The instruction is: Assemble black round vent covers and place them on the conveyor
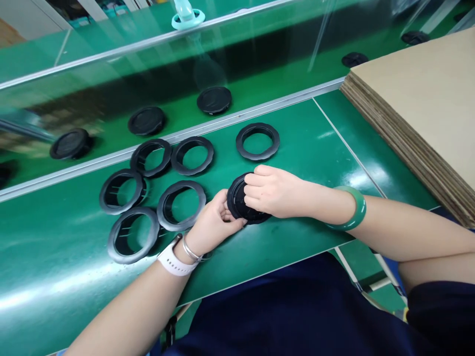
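My left hand (215, 221) grips the left edge of a black round plastic part (236, 198), its thumb along the near rim. Over the top of the same part lies my right hand (267, 192), its fingers curled down onto the middle and hiding much of it. Inside the rim, a dark, ridged face shows. Several open black plastic rings stand to the left of my hands, the nearest being a ring (181, 205) beside my left wrist. Another black ring (257, 142) lies alone just beyond my right hand.
Behind a metal rail (256, 112), a green conveyor belt (178, 111) bears several black round parts, such as one disc (214, 100). A stack of cardboard sheets (415, 99) covers the right side of the green table (297, 143). A pale turquoise stand (188, 19) is at the back.
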